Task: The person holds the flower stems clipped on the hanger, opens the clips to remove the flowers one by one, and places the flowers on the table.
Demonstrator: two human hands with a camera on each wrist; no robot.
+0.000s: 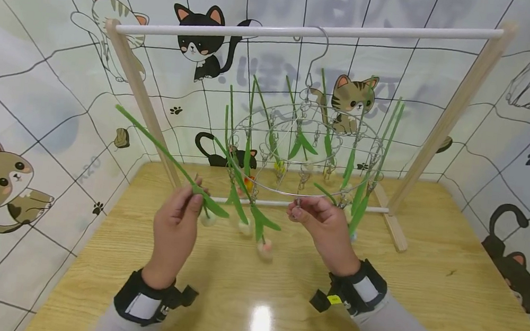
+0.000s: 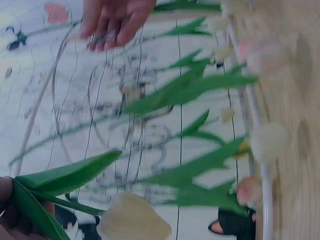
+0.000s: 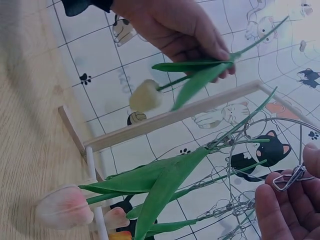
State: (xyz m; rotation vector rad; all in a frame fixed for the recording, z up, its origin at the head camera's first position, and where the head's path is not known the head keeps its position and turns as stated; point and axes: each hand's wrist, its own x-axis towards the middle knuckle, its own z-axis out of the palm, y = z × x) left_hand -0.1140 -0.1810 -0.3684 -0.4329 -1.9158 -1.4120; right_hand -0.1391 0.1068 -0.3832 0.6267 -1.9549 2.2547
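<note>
White-headed, the tulip (image 3: 197, 85) I'm pinching in my left hand (image 1: 174, 234) is slanting from upper-left stem tip (image 1: 119, 108) to lower-right bloom (image 1: 209, 218), left of the metal clip (image 3: 288, 178) my right hand (image 1: 331, 238) is holding between thumb and fingers.

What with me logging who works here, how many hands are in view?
2, both over the table: the left hand on the left, holding a pale flower, and the right hand across from it, pinching a metal clip.
</note>
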